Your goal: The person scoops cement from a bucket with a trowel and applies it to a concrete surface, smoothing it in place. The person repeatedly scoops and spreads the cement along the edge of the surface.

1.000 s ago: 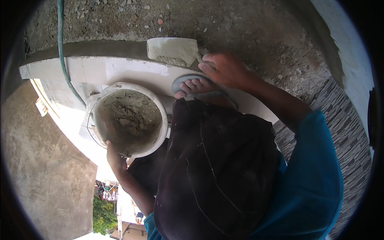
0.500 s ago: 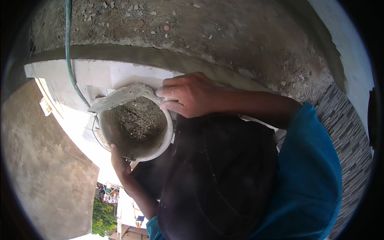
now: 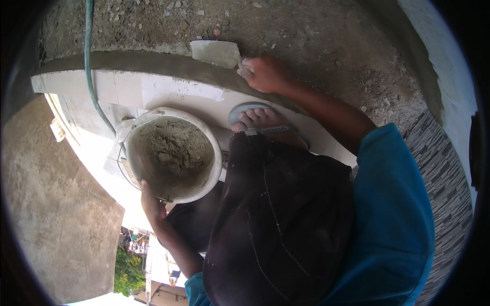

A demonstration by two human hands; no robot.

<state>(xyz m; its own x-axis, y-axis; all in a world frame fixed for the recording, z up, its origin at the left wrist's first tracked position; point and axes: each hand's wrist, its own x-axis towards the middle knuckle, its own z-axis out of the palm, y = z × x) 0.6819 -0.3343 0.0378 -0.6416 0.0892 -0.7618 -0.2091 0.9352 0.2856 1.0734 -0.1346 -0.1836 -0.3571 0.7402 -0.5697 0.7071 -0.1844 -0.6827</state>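
My left hand [image 3: 152,203] grips the lower left rim of a pale round bucket [image 3: 218,162]. Grey, crumbly mortar [image 3: 176,145] lies in the bucket, which has a wire handle at its left side. My right hand [image 3: 264,74] is closed around the end of a flat, pale trowel [image 3: 217,53], its broad blade smeared with grey. The blade is at the far edge of a smooth grey mortar strip [image 3: 153,60] along the ledge; whether it touches cannot be told. My sandalled foot [image 3: 260,118] stands on the ledge, right of the bucket.
A green hose [image 3: 88,51] runs down past the bucket's left. Beyond the strip lies rough ground with loose stones [image 3: 173,13]. At right is a wall of striped grey tiles [image 3: 439,204]. Greenery [image 3: 127,273] and structures show far below at lower left.
My right hand has moved from the bucket's rim up and right, carrying the trowel out over the mortar strip. My foot has come into sight. The left hand stays on the bucket.
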